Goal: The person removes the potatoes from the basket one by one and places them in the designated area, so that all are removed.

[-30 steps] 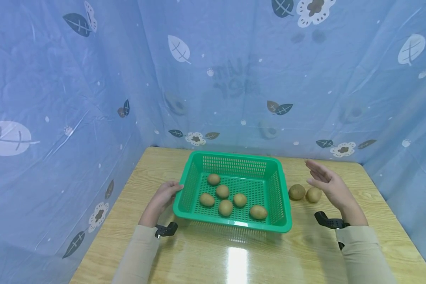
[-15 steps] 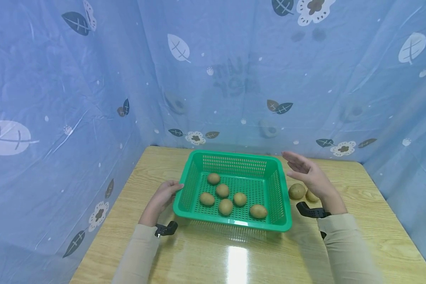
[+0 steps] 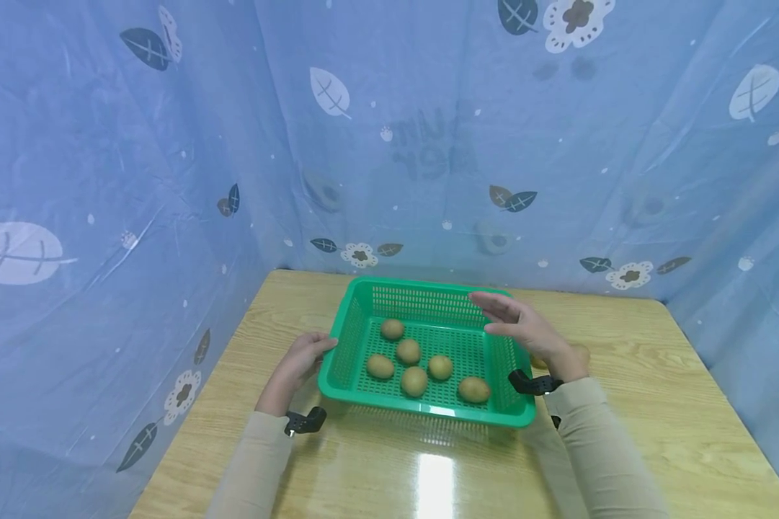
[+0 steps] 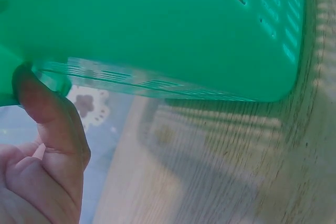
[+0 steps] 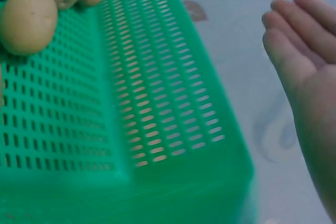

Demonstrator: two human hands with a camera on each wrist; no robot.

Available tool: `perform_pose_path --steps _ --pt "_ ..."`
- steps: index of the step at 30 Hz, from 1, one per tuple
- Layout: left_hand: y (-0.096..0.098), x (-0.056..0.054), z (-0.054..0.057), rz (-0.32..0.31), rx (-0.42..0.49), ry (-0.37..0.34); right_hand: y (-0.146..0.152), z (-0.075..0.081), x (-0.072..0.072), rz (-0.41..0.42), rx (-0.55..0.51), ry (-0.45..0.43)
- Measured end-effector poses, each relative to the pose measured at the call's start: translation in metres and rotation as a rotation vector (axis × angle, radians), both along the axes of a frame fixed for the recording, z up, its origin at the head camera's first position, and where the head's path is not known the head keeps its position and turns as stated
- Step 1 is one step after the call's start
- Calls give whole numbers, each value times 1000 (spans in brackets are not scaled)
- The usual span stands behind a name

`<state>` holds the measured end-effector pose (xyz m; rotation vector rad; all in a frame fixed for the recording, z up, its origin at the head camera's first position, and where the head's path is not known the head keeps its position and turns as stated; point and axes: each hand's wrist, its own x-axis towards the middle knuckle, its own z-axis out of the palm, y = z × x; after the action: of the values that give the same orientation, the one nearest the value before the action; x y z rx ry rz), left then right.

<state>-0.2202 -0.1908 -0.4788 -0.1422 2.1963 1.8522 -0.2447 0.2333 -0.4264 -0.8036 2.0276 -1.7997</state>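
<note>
The green slotted plastic basket stands on the table with several potatoes lying spread over its floor. At its left side, my left hand pinches the rim between thumb and fingers; the left wrist view shows that hand at the basket's edge. My right hand hovers over the basket's right side, fingers extended and holding nothing. The right wrist view has the right hand apart from the basket wall. To the right of the basket, a potato is partly hidden behind my right wrist, with another peeking out beside it.
The light wooden table extends to both sides of the basket. Blue patterned curtains hang behind the table and along its left and right. Black camera mounts sit on both wrists.
My right hand has moved left, from above the two potatoes outside the basket to over the basket's right side. My left hand stays on the rim, and the basket has not moved.
</note>
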Motion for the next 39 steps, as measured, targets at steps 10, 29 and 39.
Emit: perform_pose_path --steps 10,29,39 --pt "1 0 -1 15 -30 3 -5 -13 -13 192 160 -113" --pt "3 3 1 21 -23 11 -27 -14 -21 437 648 -111" --pt "3 2 2 9 -15 7 -36 -18 -18 425 798 -110"
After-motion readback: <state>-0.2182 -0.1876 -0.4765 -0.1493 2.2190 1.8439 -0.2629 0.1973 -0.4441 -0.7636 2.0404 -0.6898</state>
